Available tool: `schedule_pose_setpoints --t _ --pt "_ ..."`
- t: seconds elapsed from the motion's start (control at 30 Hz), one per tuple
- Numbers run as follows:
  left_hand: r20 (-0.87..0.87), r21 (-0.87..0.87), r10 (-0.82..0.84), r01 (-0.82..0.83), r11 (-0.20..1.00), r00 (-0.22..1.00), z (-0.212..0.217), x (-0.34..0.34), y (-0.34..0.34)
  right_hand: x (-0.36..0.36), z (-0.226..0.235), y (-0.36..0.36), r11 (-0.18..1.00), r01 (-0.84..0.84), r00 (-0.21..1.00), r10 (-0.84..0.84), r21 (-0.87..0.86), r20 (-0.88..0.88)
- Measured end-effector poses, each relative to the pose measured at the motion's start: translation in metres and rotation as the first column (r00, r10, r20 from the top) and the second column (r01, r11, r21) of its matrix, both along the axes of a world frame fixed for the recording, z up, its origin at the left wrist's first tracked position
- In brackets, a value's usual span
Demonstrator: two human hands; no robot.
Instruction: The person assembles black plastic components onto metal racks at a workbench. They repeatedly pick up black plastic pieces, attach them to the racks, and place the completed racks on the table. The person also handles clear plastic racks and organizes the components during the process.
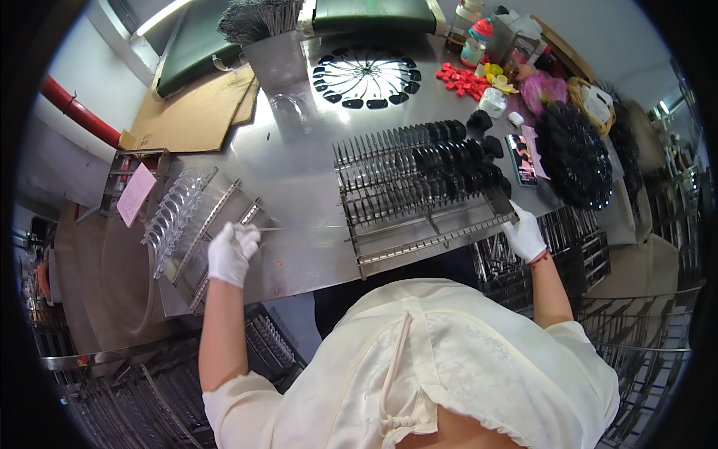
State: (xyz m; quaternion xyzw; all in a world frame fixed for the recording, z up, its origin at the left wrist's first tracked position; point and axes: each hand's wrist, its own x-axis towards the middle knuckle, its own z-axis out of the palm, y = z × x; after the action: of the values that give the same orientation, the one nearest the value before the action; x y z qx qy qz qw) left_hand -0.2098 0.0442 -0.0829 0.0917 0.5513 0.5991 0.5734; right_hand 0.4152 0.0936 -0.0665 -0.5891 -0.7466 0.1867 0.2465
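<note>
Both my hands wear white gloves. My left hand is closed at the table's left front, beside a small metal rack holding several clear curved plastic pieces. A thin metal rod runs from its fingers toward a larger rack. My right hand grips the right end of that larger metal rack, thumb side over its corner. Rows of glossy black pieces with rounded ends stand in it, their slimmer parts pointing left. The right fingertips are partly hidden behind the rack's end.
Black pieces lie fanned in a circle at the back. Further right are red parts, a phone and a heap of black pieces. Cardboard lies back left; a bin of thin wires stands beside it. Racks surround the table.
</note>
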Motion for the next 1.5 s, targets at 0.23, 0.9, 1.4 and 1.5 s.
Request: schedule_pose_setpoints --t 0.23,0.9,1.4,1.5 --pt "0.203 0.111 -0.229 0.21 0.971 0.952 -0.012 0.136 0.016 -0.044 0.023 0.006 0.998 -0.043 0.999 0.043 -0.038 -0.004" --pt "-0.396 0.049 0.017 0.003 0.999 0.918 -0.048 0.127 0.084 -0.089 0.024 0.078 0.859 -0.192 0.93 0.314 -0.475 0.191" --pt "-0.852 -0.024 -0.191 0.328 0.945 0.488 -0.048 0.125 0.061 -0.034 0.002 0.146 0.951 0.286 0.936 -0.304 0.12 0.176" --pt "-0.847 -0.043 -0.189 0.289 0.956 0.497 -0.044 0.131 0.065 -0.026 -0.016 0.183 0.952 0.307 0.902 -0.287 -0.012 0.321"
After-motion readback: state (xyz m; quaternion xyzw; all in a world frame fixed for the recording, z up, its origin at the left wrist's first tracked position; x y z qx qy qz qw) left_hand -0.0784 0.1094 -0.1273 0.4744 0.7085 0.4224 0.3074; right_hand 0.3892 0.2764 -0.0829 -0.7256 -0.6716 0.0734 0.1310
